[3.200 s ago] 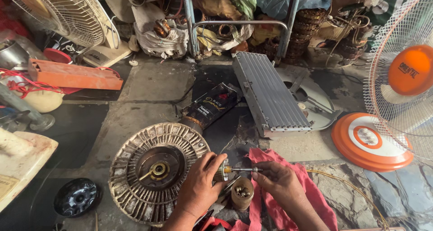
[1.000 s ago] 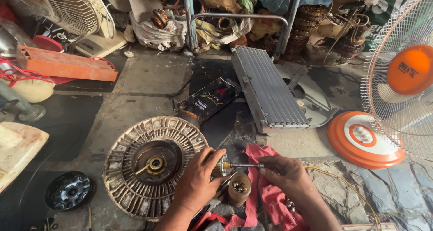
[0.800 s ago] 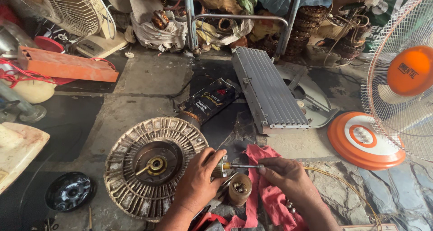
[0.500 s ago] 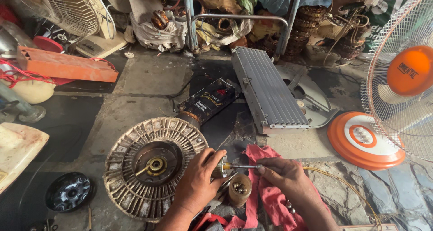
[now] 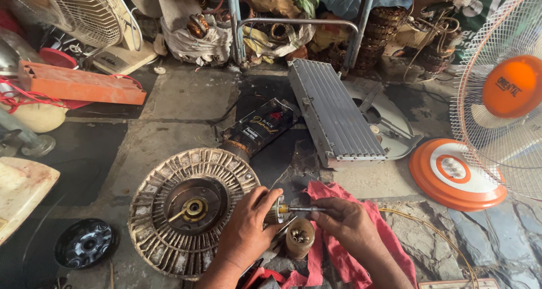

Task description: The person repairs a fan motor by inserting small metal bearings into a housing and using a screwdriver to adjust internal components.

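My left hand (image 5: 247,230) grips a small round metal part (image 5: 276,211) with a brass end, right beside the rim of a dusty round fan motor housing (image 5: 169,210) lying on the floor. A thin metal shaft (image 5: 305,209) sticks out of that part to the right, and my right hand (image 5: 347,224) holds its far end between the fingers. Just below the shaft stands a small brown cylindrical cup (image 5: 298,238) with bits inside. My right hand rests over a red cloth (image 5: 339,255).
A grey ribbed metal panel (image 5: 333,114) and a black box (image 5: 259,128) lie ahead. An orange-and-white fan base (image 5: 454,176) and wire fan guard (image 5: 502,91) stand at right. A black round part (image 5: 86,242), an orange bar (image 5: 79,84) and clutter sit left and behind.
Both hands stay on the small part and shaft with only slight shifts. The view has drifted a little since the earliest frame.
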